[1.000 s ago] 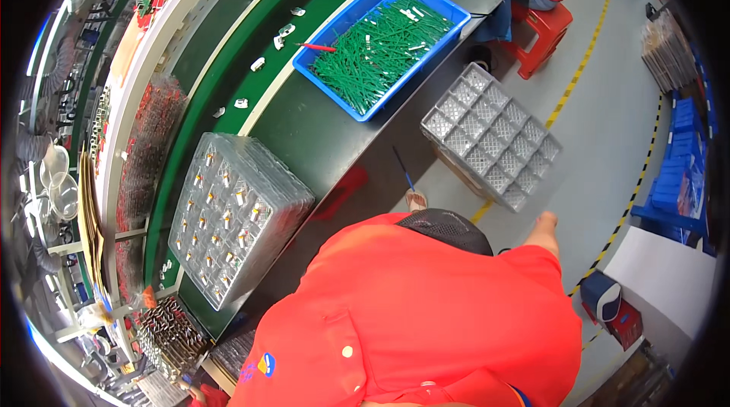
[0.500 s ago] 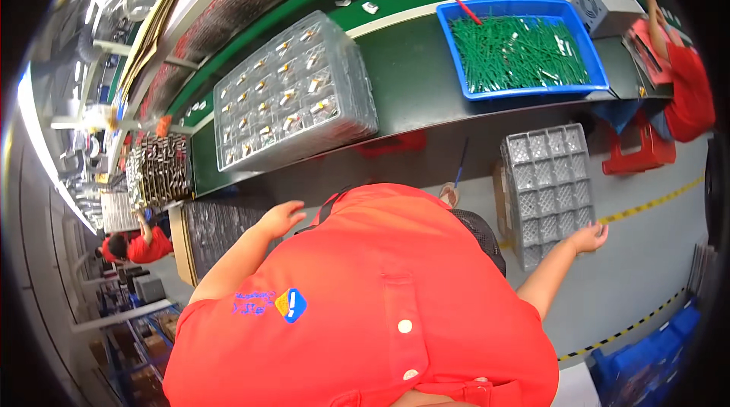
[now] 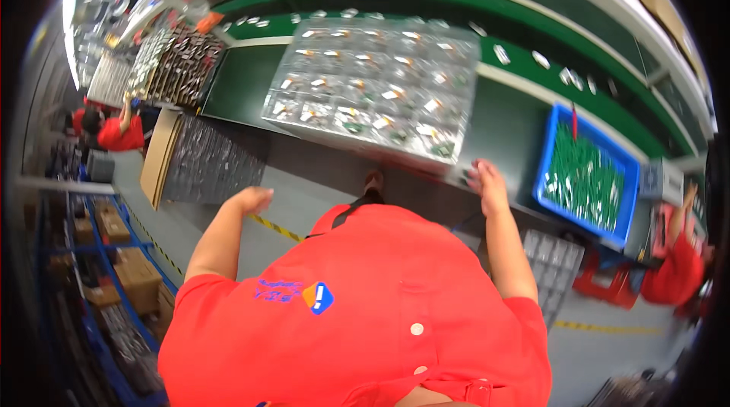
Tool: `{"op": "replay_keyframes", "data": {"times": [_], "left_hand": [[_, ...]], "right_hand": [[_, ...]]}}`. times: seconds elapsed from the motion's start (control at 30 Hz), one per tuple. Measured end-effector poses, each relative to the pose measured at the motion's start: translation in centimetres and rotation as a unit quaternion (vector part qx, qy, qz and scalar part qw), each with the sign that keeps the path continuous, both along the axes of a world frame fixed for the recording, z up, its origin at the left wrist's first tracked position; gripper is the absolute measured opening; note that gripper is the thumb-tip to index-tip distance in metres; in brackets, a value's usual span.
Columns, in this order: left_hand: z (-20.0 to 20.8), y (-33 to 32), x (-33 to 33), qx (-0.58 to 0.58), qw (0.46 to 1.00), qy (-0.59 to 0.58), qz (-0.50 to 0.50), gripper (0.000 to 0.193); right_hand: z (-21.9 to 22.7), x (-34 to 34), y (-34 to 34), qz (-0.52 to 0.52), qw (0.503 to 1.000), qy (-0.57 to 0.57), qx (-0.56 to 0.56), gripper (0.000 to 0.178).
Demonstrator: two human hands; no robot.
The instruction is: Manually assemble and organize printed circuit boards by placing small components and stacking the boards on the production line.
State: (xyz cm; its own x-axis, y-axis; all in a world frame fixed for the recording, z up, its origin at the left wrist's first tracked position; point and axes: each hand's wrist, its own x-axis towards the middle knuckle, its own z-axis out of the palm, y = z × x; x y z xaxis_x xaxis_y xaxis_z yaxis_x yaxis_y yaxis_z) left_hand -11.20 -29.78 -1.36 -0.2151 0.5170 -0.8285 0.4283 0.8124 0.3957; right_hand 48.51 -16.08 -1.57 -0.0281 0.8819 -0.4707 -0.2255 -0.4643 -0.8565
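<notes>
Just off the bench's front edge, my right hand [image 3: 488, 185] is raised with its fingers apart, near the right front corner of a stack of clear plastic trays [image 3: 372, 88]. The top tray has rows of pockets holding small white, orange and green parts. That hand holds nothing I can see. Over the floor on the left, my left hand [image 3: 253, 199] hangs in the air, slightly blurred, fingers loosely bent and nothing visible in them. Nearest to it is a stack of dark, clear-looking trays [image 3: 213, 160] beside the bench.
A blue bin [image 3: 541, 179] of green strip-like parts stands right on the bench, a red-handled tool upright in it. Small white parts lie along the green conveyor [image 3: 525, 53]. Empty grey trays [image 3: 551, 262] stand below. Co-workers in red [image 3: 677, 270] [image 3: 122, 133] work at both sides.
My body has turned to the left, so the tray stack now lies in front of me. My right hand has swung from above the grey trays to the bench edge.
</notes>
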Motion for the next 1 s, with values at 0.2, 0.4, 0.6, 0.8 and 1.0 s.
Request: {"op": "replay_keyframes", "data": {"times": [0.2, 0.4, 0.6, 0.8, 1.0], "left_hand": [[-3.6, 13.6, -3.3, 0.130, 0.948, -0.169, 0.237, 0.052], [-15.7, 27.5, -2.5, 0.102, 0.898, -0.359, 0.233, 0.044], [-10.8, 32.5, 4.7, 0.143, 0.941, -0.258, 0.167, 0.048], [-11.7, 29.5, 4.8, 0.258, 0.943, -0.202, 0.056, 0.054], [-14.8, 23.5, 1.7, 0.222, 0.878, -0.307, 0.292, 0.043]], "right_hand": [[-7.0, 0.0, 5.9, -0.056, 0.982, 0.122, -0.130, 0.038], [-4.2, -4.3, 8.9, 0.030, 0.997, 0.018, -0.062, 0.037], [-1.6, -5.1, 7.3, 0.065, 0.994, -0.084, 0.002, 0.036], [-1.1, -5.2, 7.9, 0.123, 0.982, -0.124, 0.067, 0.035], [-0.4, -8.7, 7.5, 0.190, 0.962, -0.146, 0.129, 0.033]]}}
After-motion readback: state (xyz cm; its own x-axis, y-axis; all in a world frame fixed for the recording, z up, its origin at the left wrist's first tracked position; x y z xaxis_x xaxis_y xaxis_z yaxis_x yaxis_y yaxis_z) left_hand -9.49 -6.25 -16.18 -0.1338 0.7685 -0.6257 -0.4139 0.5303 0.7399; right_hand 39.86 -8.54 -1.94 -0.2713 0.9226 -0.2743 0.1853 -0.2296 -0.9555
